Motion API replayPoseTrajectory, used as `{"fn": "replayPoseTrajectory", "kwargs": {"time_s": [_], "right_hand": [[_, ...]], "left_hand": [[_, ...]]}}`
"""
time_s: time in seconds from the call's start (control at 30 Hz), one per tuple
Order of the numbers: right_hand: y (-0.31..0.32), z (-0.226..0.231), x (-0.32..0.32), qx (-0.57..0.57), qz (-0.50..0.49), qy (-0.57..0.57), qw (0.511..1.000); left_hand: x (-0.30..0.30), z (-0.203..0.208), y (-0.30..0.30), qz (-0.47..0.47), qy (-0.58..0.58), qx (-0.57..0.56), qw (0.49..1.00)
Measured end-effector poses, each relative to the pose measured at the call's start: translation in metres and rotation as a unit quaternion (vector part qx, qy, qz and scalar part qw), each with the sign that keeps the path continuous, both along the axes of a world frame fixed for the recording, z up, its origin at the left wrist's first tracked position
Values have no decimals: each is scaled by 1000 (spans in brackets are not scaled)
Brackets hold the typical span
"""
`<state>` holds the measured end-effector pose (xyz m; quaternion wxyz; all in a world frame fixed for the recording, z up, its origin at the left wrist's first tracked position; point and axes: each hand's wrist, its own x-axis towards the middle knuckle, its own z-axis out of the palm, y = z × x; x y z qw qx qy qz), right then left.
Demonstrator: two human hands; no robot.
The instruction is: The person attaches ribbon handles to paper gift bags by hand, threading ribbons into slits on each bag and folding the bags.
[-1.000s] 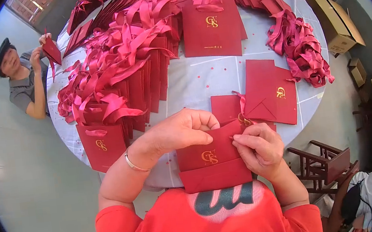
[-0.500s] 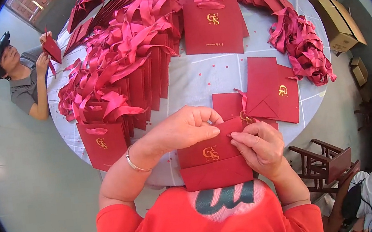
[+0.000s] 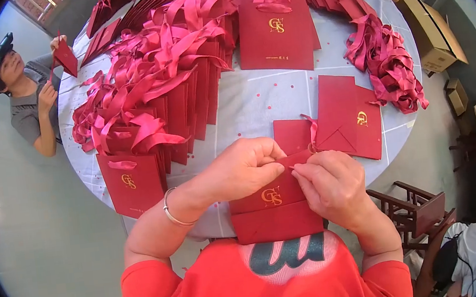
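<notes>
A flat red paper gift bag [image 3: 276,223] with a gold emblem lies at the near table edge against my shirt, its bottom folded up. My left hand [image 3: 249,168], with a bangle at the wrist, pinches the bag's upper edge between thumb and fingers. My right hand [image 3: 334,181] is closed at the bag's upper right, thumb and forefinger pinching a thin red tip that looks like a ribbon end; the fingers hide most of it. Just beyond lies another red bag [image 3: 291,132] with a pink ribbon [image 3: 313,127] rising from it.
Rows of red bags with ribbon handles [image 3: 164,63] fill the round table's left. A large bag [image 3: 276,41] lies at the back, more bags [image 3: 336,108] at right, beside a ribbon heap [image 3: 387,64]. Co-workers [image 3: 26,96] are around; a wooden stool [image 3: 412,208] and cardboard box [image 3: 430,32] stand at right.
My right hand has turned slightly over the bag's upper edge, still pinching. My left hand stays nearly in place. The co-worker at left has lowered one hand from the bag they hold.
</notes>
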<state>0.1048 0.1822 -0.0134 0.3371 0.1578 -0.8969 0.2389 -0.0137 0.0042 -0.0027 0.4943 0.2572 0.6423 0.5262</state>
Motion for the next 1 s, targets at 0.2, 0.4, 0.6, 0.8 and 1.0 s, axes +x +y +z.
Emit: {"fn": "replayPoseTrajectory", "kwargs": {"time_s": [0.2, 0.4, 0.6, 0.8, 1.0], "right_hand": [[-12, 17, 1, 124, -31, -88, 988], [7, 38, -20, -155, 32, -298, 941], [25, 61, -29, -281, 150, -492, 810], [35, 68, -71, -198, 197, -593, 755], [37, 43, -79, -318, 234, -692, 604]], "left_hand": [[6, -13, -2, 10, 60, 8, 998], [11, 8, -5, -15, 269, 9, 963], [20, 15, -8, 12, 350, 72, 934], [30, 19, -8, 28, 402, 86, 911], [31, 18, -11, 27, 416, 94, 904]]}}
